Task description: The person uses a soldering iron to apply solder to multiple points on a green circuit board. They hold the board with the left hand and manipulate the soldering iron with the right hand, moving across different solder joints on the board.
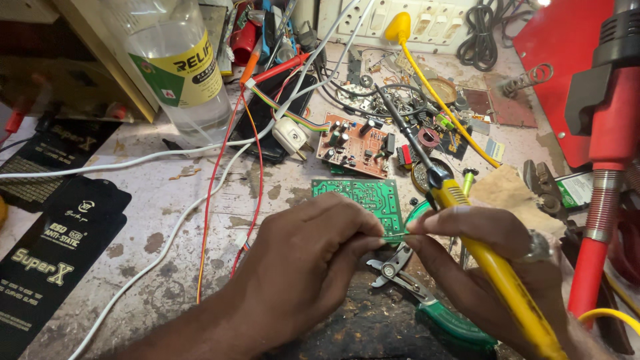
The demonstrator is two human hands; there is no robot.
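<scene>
A: What does the left hand [307,257] hold?

B: It pinches one end of a thin green wire [395,235] between thumb and fingertips, fingers drawn close together.

A: And the right hand [490,257]?

B: It pinches the other end of the same wire, and the yellow soldering iron [493,267] lies gripped across its palm, the dark tip pointing up and away over the bench.

A: Where does the wire sit?

B: Between the two hands, just in front of the green circuit board [363,195] and above the green-handled cutters [413,283] lying on the worn table [167,220].

A: What else lies near?

B: A brown circuit board [357,143] beyond the green one, a clear plastic bottle [177,63] at the back left, and red and white cables [213,180] trailing across the table.
</scene>
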